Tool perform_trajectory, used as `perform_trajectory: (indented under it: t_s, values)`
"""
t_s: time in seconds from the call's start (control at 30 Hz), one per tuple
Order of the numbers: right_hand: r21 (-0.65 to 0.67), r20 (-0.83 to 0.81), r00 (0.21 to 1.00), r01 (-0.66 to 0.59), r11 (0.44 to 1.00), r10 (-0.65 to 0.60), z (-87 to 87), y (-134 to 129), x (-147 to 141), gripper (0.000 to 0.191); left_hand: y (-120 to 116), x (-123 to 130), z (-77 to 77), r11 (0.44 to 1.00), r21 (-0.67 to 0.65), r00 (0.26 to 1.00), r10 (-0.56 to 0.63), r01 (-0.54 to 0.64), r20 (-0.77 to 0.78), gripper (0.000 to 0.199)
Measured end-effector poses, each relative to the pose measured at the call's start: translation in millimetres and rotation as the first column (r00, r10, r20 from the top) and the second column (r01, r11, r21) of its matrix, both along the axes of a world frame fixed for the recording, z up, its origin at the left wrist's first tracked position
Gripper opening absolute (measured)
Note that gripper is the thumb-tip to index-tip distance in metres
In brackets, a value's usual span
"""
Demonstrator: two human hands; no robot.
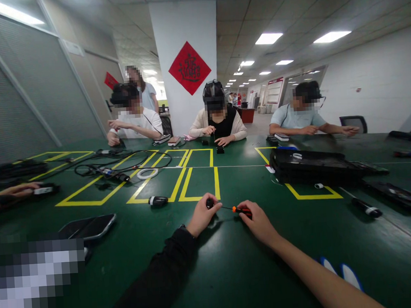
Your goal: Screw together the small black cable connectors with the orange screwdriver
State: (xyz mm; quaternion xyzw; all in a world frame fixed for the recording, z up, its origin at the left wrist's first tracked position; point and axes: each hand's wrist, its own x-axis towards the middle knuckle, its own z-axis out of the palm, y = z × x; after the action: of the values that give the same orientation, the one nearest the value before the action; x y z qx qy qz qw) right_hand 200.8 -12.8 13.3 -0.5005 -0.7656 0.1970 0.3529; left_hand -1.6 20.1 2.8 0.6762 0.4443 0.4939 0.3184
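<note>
In front of me, above the green table [230, 278], my right hand [260, 222] is closed around the orange and black handle of a screwdriver [243, 211]. Its thin shaft points left, toward my left hand [201, 217]. Those left fingers pinch a small round black part [210, 203], mostly covered by the fingers. The shaft's tip reaches my left fingertips; whether it touches the part I cannot tell. A black cylindrical object with a white band [158, 201] lies on the table to the left of my hands.
Yellow tape rectangles [199, 198] mark the table. Cables [102, 172] and a white ring [147, 174] lie at the left, beyond a phone-like dark slab [88, 227]. Black cases [307, 164] and another screwdriver [367, 208] lie right. Several people sit opposite; another person's hand [21, 189] is at left.
</note>
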Motion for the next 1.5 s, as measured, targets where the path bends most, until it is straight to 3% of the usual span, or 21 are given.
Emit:
perform_trajectory:
  t_s: [0.57, 0.9, 1.17, 1.3, 1.5]
  values:
    - [-0.027, -0.014, 1.0, 0.002, 1.0, -0.002, 1.2, -1.9, -0.1, 0.025, -0.9, 0.3, 1.7, 1.0, 0.01, 1.0, -0.006, 0.006, -0.004, 0.016]
    - [0.035, 0.002, 0.999, -0.035, 0.999, 0.035, -0.4, 0.8, -0.4, 0.02, -1.0, 0.7, 0.6, 1.0, -0.019, 1.0, -0.003, 0.003, 0.01, 0.02]
    - [0.03, 0.029, 0.999, -0.024, 0.999, 0.023, -5.0, 4.8, 1.7, 0.028, -1.3, 0.6, 1.8, 1.0, -0.005, 1.0, -0.013, 0.013, 0.006, 0.018]
    - [0.039, 0.01, 1.0, -0.03, 0.999, 0.03, -2.5, 3.5, 1.4, 0.021, -1.7, 0.2, 2.3, 1.0, -0.014, 1.0, -0.009, 0.009, 0.005, 0.019]
    - [-0.002, -0.019, 1.0, -0.012, 1.0, 0.012, -1.3, 2.9, 0.9, 0.024, -1.4, 0.6, 2.0, 1.0, -0.01, 1.0, -0.019, 0.02, 0.011, 0.018]
